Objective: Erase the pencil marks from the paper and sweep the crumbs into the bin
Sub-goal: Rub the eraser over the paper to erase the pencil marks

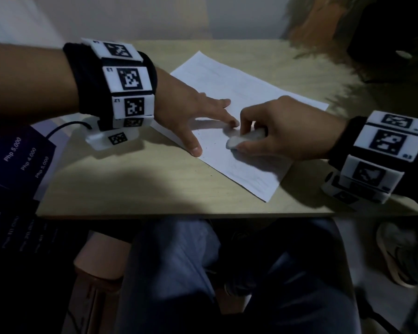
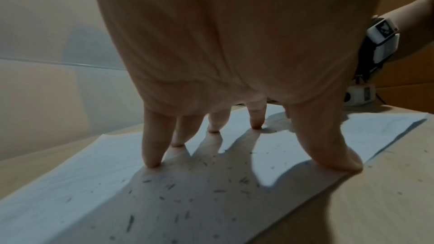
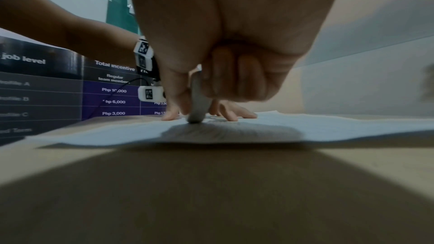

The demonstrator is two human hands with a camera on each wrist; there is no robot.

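So I'm mid-erase here. My right hand [image 1: 282,131] has its fingers curled round the eraser [image 1: 241,139], thumb on one side, the rest folded over the top, and the rounded end is pressed onto the paper [image 1: 251,92] near the middle of the sheet. The paper lies at an angle on the table [image 1: 130,184], near my edge of it.

Tip from doing this a lot: short strokes, rubbing away from the hand that's pinning the sheet, so it doesn't buckle or crease. My left hand [image 1: 191,112] is spread flat, fingers straight, fingertips [image 2: 152,162] and thumb pressing the paper down just beside the eraser. It isn't gripping anything.

My right wrist sits low, just over the table, hand tipped so the eraser stands nearly upright.

Crumbs [image 2: 211,183] are scattered under my left palm and a few over the edge onto the table. I can't see the bin in any view, so sweeping comes later, I reckon.
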